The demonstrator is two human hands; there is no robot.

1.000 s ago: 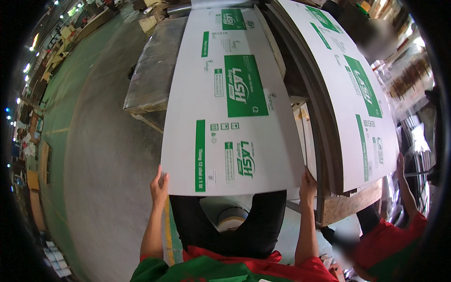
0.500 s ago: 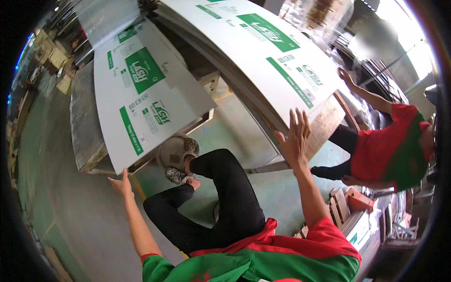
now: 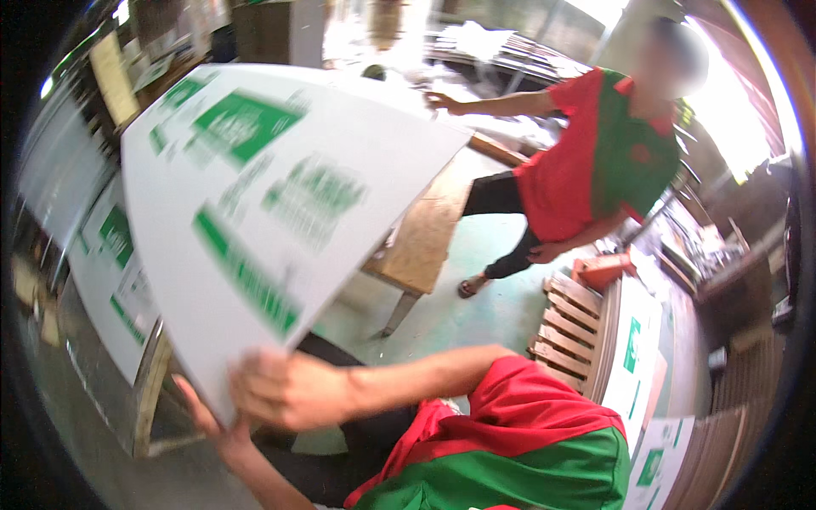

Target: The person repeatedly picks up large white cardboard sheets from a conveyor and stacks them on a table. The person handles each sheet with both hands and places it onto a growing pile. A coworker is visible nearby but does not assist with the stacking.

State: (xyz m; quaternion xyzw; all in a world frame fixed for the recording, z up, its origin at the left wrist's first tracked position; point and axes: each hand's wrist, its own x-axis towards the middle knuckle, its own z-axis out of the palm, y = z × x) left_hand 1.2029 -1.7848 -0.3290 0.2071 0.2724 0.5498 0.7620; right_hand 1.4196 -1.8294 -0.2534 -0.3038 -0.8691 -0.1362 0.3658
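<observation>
A large white board (image 3: 178, 246) with green printing stretches out in front of me, its near corner between my hands. My left hand (image 3: 223, 433) grips that corner from below and the left, its fingers partly hidden. My right hand (image 3: 293, 391) reaches across my body and closes over the board's near edge beside the left hand; motion blurs its fingers. At the far right corner of the board, a co-worker's hand (image 3: 444, 104) is raised close to the edge; I cannot tell whether it touches.
At the lower left lies another white printed board (image 3: 115, 280) on a stack. A wooden-topped table (image 3: 425, 229) stands under the board's right side. The co-worker (image 3: 586, 161) stands beyond it. A wooden pallet (image 3: 568, 327) and upright boards (image 3: 629, 357) are to the right.
My right hand, spread in the air before, has come down left onto the board's near corner. My left hand has closed there too. The view has turned right, and the co-worker stands nearer the middle.
</observation>
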